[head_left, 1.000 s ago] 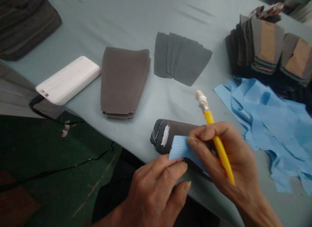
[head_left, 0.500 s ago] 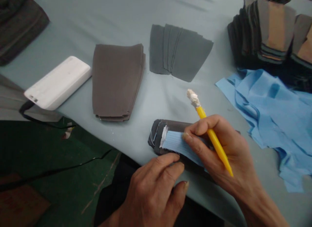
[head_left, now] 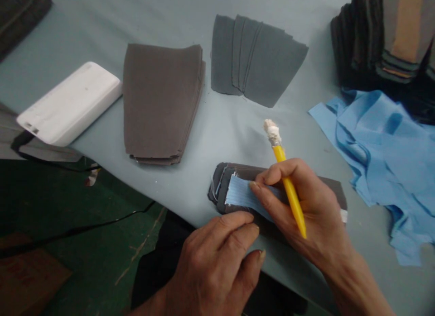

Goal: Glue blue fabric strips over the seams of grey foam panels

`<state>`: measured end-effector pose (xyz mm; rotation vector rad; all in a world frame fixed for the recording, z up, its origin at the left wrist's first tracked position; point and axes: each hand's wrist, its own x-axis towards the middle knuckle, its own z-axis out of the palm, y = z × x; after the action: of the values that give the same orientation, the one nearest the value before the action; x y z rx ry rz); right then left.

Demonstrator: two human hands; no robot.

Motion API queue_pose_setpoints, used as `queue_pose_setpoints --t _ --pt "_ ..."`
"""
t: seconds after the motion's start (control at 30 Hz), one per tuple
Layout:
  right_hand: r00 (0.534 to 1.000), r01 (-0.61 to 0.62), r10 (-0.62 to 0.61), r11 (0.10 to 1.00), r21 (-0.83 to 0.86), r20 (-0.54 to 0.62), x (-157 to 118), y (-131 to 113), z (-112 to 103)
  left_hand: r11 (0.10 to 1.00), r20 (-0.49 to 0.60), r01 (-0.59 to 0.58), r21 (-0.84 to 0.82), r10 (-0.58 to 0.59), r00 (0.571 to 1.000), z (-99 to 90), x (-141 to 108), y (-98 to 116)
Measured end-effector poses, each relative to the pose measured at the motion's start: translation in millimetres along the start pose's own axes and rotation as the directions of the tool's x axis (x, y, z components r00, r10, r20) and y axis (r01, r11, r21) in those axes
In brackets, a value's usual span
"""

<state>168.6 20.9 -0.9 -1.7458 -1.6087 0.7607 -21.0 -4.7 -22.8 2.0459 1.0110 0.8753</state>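
A yellow brush (head_left: 294,198) with a white-crusted tip pointing up and away is held in my right hand (head_left: 306,203). The same hand's thumb and fingertip touch a light blue fabric strip (head_left: 241,193), which lies along a stack of dark grey fabric pieces (head_left: 331,189) near the table's front edge. Beside the near side of that stack rests my left hand (head_left: 220,252), fingers bent and loosely apart, fingertips at its edge, holding nothing. Part of the strip is hidden under my right hand.
Brown fabric pieces (head_left: 161,101) lie left of centre, beside a white device (head_left: 71,103) with a black cable. Grey pieces (head_left: 268,62) are fanned out behind. Blue cloth (head_left: 387,144) and dark fabric stacks (head_left: 370,35) lie at the right.
The blue strip has shifted left over the white paste at the stack's end, with my right thumb on it. The brush has tilted more upright. The view has shifted slightly.
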Motion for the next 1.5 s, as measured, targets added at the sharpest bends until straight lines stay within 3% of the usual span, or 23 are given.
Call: queue_pose_setpoints --t 0.4,0.93,1.07,1.23,1.5 --pt "0.994 0.107 -0.104 0.989 -0.098 0.033 5 -3 2 1.000 -0.005 -0.007 -0.029 0.007 1.000 0.6 2 0" --pt "0.992 0.122 -0.116 0.985 -0.123 0.051 6 -4 3 0.996 -0.010 -0.060 -0.067 0.060 0.998 -4.9 4 -1" --pt "0.990 0.136 -0.131 0.982 -0.133 0.049 6 -5 2 0.997 -0.055 -0.036 0.062 0.039 0.998 -15.4 10 -6" --pt "0.989 0.143 -0.138 0.981 -0.134 0.049 7 -4 2 0.956 -0.205 0.147 0.253 -0.096 0.974 -22.4 19 -19" --pt "0.984 0.175 -0.169 0.975 -0.137 0.052 7 0 2 0.905 -0.225 0.169 0.390 -0.084 0.971 -1.2 38 -23"
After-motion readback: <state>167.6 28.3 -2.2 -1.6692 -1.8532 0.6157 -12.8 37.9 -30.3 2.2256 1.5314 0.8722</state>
